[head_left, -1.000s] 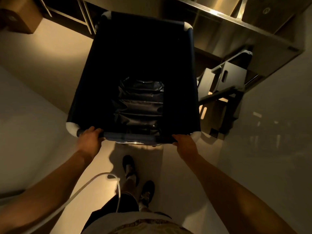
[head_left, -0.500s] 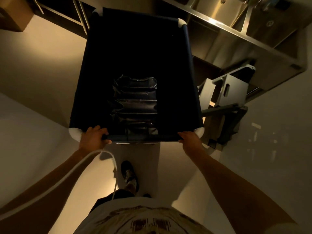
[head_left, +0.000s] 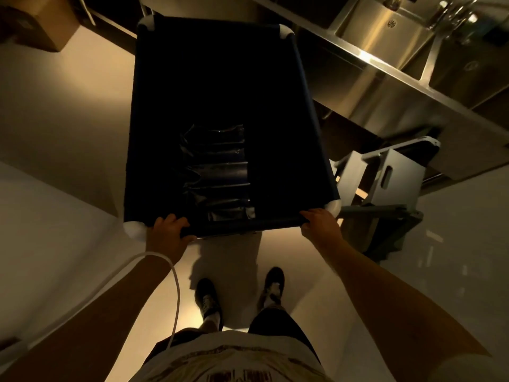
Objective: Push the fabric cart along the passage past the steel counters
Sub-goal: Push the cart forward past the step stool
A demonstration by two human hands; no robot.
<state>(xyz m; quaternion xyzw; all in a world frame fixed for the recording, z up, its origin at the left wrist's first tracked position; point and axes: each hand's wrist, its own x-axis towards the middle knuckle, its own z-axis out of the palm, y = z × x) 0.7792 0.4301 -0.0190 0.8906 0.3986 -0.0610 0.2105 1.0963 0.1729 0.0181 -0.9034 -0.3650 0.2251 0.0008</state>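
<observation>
A dark blue fabric cart with white corner caps fills the middle of the head view, its open top facing me. A shiny black bag lies at its bottom. My left hand grips the near rail by the left corner. My right hand holds the same rail by the right corner. A steel counter with two sink basins runs along the right, close to the cart's far right corner.
A grey step stool stands under the counter just right of the cart. A cardboard box sits at the top left. A pale wall lines the left. A white cable loops over my left arm. My feet are on the floor.
The cart has rolled forward along the passage. The sinks have come further into view on the right and the stool has slid back toward me. My feet have stepped forward.
</observation>
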